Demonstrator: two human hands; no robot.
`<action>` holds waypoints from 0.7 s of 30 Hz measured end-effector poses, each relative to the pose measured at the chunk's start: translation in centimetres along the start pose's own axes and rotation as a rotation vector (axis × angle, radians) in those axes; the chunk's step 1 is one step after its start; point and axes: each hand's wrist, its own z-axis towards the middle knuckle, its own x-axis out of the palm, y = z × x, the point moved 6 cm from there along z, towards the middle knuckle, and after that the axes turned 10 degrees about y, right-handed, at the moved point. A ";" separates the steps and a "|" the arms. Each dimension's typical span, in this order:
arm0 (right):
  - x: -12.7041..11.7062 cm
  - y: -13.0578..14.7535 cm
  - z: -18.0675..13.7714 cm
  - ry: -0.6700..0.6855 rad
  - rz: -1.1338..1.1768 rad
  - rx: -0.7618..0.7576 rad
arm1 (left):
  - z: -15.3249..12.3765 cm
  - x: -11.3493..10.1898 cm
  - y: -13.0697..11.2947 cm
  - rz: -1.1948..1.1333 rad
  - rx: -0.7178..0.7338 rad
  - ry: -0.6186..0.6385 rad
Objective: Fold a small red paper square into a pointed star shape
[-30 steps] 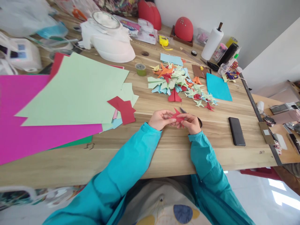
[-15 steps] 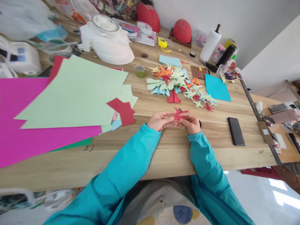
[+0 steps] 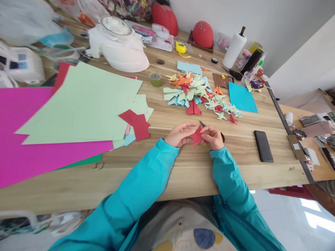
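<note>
A small piece of folded red paper (image 3: 197,136) is held up between my hands, with one point hanging downward. My right hand (image 3: 213,137) pinches its right edge between thumb and fingers. On the other side, my left hand (image 3: 180,134) has its thumb and fingers closed at the left edge. Scissors (image 3: 202,124) lie beneath my right hand; only the tip and part of a black handle show. Just beyond are several folded paper shapes (image 3: 194,107) in red, green, blue and orange, heaped together.
Large sheets of green paper (image 3: 86,104) and magenta paper (image 3: 52,164) cover the left side, with red paper scraps (image 3: 138,125) on their edge. A phone (image 3: 263,146) lies to the right, below a blue paper square (image 3: 242,97). A tape roll (image 3: 155,80) stands farther back.
The red paper has been turned: its points faced up and away before, and now one points down toward me. More of the scissors' tip shows.
</note>
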 end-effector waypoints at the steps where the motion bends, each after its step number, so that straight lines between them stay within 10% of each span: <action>1: 0.2 0.1 0.0 0.006 -0.006 0.005 | -0.1 0.1 0.1 0.015 -0.006 -0.009; 21: 1.0 0.4 0.3 0.020 -0.130 0.007 | 0.3 -1.6 -0.7 0.286 0.279 -0.183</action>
